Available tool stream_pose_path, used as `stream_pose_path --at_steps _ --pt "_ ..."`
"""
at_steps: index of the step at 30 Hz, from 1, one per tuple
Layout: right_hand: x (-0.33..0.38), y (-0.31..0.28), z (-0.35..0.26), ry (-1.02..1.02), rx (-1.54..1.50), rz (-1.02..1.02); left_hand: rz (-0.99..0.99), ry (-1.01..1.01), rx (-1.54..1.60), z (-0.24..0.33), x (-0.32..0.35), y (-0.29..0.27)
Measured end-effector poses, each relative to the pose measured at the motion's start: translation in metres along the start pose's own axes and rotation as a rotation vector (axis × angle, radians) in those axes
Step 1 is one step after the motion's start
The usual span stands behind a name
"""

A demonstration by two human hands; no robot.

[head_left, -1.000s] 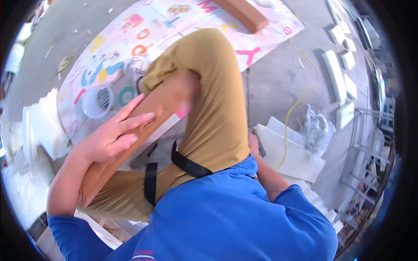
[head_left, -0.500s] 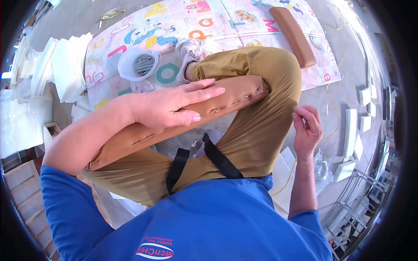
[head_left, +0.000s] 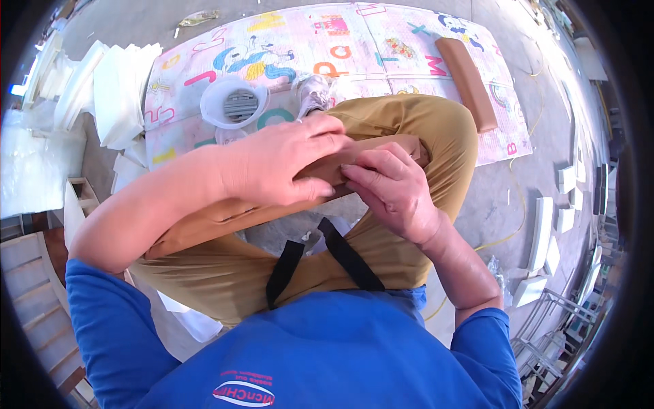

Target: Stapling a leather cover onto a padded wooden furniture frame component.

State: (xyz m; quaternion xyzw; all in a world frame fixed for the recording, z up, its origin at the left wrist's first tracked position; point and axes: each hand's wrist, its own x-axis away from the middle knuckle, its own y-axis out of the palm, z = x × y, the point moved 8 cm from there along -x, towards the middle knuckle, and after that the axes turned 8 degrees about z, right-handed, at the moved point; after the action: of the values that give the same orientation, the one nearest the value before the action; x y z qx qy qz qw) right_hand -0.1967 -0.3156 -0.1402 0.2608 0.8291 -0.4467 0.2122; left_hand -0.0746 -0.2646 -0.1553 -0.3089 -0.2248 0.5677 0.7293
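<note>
A long brown upholstered pad point(head_left: 225, 217) lies slantwise across my lap, its far right end against my right thigh. Folds run along its near side. Stretched over its middle, my left hand point(head_left: 283, 160) rests palm down, thumb apart from the fingers, steadying it. My right hand point(head_left: 392, 184) is closed in a pinch at the pad's surface, just beside the left fingertips. Whatever lies between its fingertips is too small or hidden to make out. The row of staples along the pad's edge is mostly covered by my hands.
A white bucket point(head_left: 234, 102) holding grey staple strips stands on a patterned play mat point(head_left: 197, 126) ahead. Another brown pad point(head_left: 466, 85) lies on the mat's right side. White foam sheets point(head_left: 116, 95) are stacked at left; white blocks point(head_left: 540, 235) and a metal rack point(head_left: 555, 334) are at right.
My right hand has come in from the right to the pad and pinches there, beside the left hand. The left hand stays on the pad, its fingers slightly more bent.
</note>
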Motion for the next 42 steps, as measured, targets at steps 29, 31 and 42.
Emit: stream_pose_path --at_steps 29,31,42 --pt "-0.025 0.016 0.027 -0.005 -0.226 -0.155 0.554 0.195 -0.637 0.051 0.014 0.001" --pt "-0.027 0.018 0.025 -0.048 -0.231 -0.179 0.552 0.132 -0.535 0.048 0.014 -0.005" --pt "-0.032 0.024 0.008 -0.223 -0.048 -0.266 0.617 -0.028 -0.357 0.032 0.021 -0.013"
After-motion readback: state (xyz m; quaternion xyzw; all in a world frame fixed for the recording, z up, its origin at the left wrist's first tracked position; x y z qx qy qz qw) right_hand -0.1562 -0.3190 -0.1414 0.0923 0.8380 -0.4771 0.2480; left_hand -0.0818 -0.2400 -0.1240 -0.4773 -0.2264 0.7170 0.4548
